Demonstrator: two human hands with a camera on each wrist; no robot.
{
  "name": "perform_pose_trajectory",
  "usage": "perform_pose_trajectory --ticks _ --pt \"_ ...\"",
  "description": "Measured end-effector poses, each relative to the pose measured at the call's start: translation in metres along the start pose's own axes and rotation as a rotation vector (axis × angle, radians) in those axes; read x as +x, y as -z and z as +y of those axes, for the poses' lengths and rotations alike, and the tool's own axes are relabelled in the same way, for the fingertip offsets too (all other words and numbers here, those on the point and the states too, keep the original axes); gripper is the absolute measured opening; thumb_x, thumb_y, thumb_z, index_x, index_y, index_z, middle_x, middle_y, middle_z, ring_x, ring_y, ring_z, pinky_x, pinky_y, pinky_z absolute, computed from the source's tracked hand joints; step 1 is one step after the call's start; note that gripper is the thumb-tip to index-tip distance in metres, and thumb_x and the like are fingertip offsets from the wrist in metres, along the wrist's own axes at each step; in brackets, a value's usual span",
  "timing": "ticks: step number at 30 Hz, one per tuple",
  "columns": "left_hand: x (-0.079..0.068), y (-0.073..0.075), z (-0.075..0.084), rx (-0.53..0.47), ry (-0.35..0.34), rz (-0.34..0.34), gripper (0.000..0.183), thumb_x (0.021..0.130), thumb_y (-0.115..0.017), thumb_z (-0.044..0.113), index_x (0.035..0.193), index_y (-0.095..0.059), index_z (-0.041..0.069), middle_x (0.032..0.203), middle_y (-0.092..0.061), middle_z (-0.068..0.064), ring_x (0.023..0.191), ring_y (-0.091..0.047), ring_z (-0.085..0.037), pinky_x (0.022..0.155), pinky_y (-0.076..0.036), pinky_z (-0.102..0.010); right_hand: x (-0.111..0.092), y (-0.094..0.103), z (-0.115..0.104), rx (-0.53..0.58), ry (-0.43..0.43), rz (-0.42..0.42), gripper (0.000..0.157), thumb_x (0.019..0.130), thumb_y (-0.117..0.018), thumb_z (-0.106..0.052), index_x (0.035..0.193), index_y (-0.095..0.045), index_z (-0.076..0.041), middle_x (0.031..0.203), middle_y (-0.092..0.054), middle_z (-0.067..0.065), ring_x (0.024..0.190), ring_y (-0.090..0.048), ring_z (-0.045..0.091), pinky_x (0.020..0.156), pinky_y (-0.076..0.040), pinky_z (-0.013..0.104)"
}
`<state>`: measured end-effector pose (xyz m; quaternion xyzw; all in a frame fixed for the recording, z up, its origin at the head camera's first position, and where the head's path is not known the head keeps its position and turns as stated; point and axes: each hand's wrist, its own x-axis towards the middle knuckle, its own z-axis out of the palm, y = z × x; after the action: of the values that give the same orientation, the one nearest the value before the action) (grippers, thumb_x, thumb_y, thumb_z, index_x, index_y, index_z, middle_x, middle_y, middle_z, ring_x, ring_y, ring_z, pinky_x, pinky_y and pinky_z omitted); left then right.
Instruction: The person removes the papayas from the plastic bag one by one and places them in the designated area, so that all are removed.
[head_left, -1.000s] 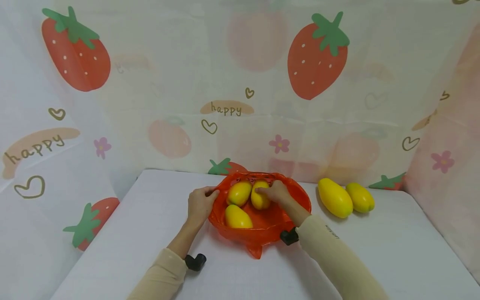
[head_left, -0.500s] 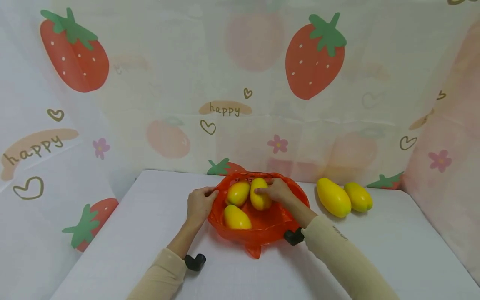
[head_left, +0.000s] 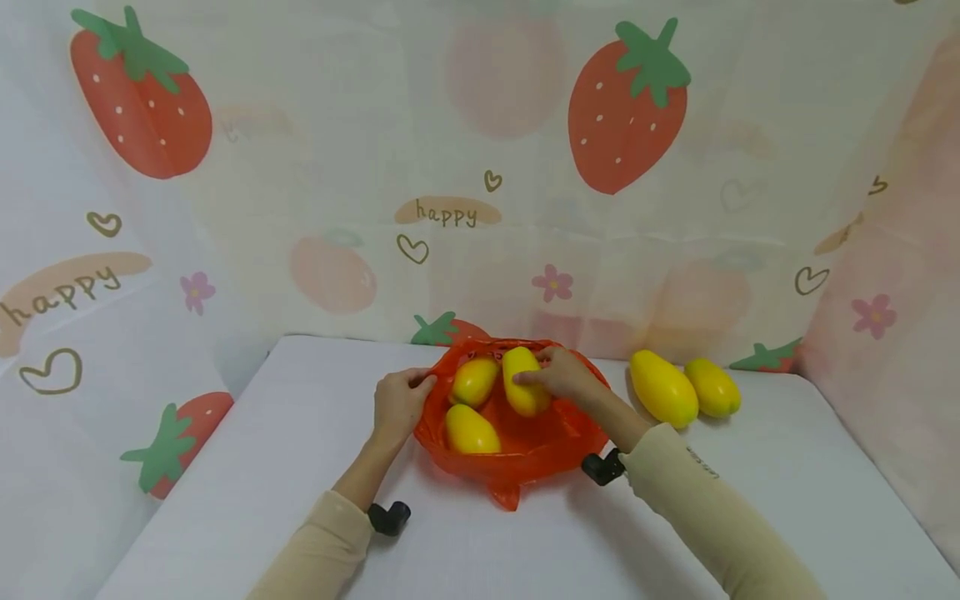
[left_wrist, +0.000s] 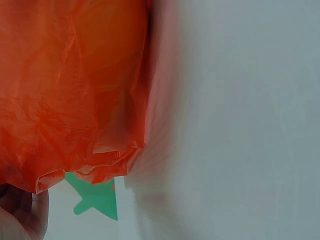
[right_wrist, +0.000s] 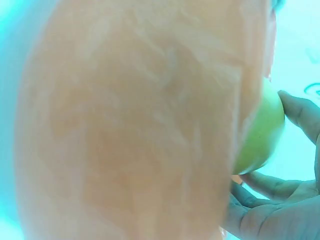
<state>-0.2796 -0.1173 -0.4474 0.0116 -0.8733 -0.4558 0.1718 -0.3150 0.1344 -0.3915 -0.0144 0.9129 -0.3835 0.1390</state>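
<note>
A red plastic bag [head_left: 525, 462] stands with its mouth spread wide on the white table. My left hand [head_left: 399, 406] pinches the bag's left rim between thumb and fingers; in the left wrist view part of that hand [left_wrist: 27, 215] shows at the bag's crinkled edge. Inside the bag, my right hand [head_left: 566, 377] grips a yellow mango [head_left: 520, 375], thumb on its near face. The right wrist view has this mango [right_wrist: 262, 130] rising past the bag's edge between thumb and fingers. Two more mangoes, one at the back [head_left: 474, 382] and one in front [head_left: 471, 430], lie at the bag's left side.
To the right of the bag, a large mango [head_left: 663, 388] and a smaller mango [head_left: 712, 388] lie side by side on the table [head_left: 787, 500]. Behind the table hangs a curtain [head_left: 337, 167] printed with strawberries.
My right hand has raised its mango slightly within the bag, and the right forearm has swung a little to the right. The left hand keeps its hold on the rim.
</note>
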Motion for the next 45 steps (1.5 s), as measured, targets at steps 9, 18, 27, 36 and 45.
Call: perform_pose_trajectory --ticks 9,18,27,36,45 --pt "0.001 0.001 0.000 -0.008 0.011 -0.006 0.023 0.093 -0.066 0.019 0.105 -0.075 0.002 0.099 -0.075 -0.015 0.093 -0.069 -0.030 0.084 -0.059 -0.041 -0.005 0.015 -0.006 -0.032 0.017 -0.015 0.075 0.083 -0.075 -0.040 0.141 -0.046 -0.003 0.129 -0.057 0.017 0.101 -0.059 0.027 0.092 -0.057 0.038" --pt "0.002 0.001 0.001 -0.016 0.025 -0.010 0.024 0.093 -0.065 0.020 0.107 -0.075 0.002 0.100 -0.075 -0.015 0.093 -0.069 -0.028 0.085 -0.059 -0.040 -0.007 0.031 -0.007 -0.042 0.078 -0.025 0.070 0.082 -0.076 -0.039 0.138 -0.049 -0.006 0.126 -0.058 0.015 0.102 -0.059 0.027 0.089 -0.058 0.036" --pt "0.002 -0.001 0.003 -0.025 0.043 -0.017 0.024 0.093 -0.065 0.019 0.107 -0.075 0.002 0.100 -0.075 -0.015 0.091 -0.068 -0.027 0.084 -0.059 -0.039 -0.011 0.041 -0.006 -0.068 0.110 -0.031 0.068 0.082 -0.076 -0.039 0.137 -0.051 -0.007 0.129 -0.058 0.016 0.109 -0.059 0.030 0.091 -0.057 0.038" --pt "0.000 -0.001 0.002 -0.017 0.035 -0.009 0.023 0.093 -0.065 0.019 0.106 -0.075 0.002 0.099 -0.075 -0.015 0.090 -0.068 -0.028 0.083 -0.060 -0.039 -0.013 0.051 -0.001 -0.056 0.110 -0.027 0.066 0.081 -0.077 -0.038 0.135 -0.052 -0.010 0.130 -0.057 0.017 0.112 -0.058 0.032 0.092 -0.057 0.039" --pt "0.000 -0.002 0.000 -0.023 0.049 -0.010 0.023 0.093 -0.066 0.019 0.105 -0.075 0.002 0.099 -0.075 -0.014 0.090 -0.068 -0.027 0.082 -0.060 -0.039 -0.016 0.065 0.000 -0.095 0.073 -0.034 0.068 0.086 -0.071 -0.038 0.141 -0.045 -0.009 0.131 -0.055 0.020 0.111 -0.057 0.032 0.096 -0.055 0.040"
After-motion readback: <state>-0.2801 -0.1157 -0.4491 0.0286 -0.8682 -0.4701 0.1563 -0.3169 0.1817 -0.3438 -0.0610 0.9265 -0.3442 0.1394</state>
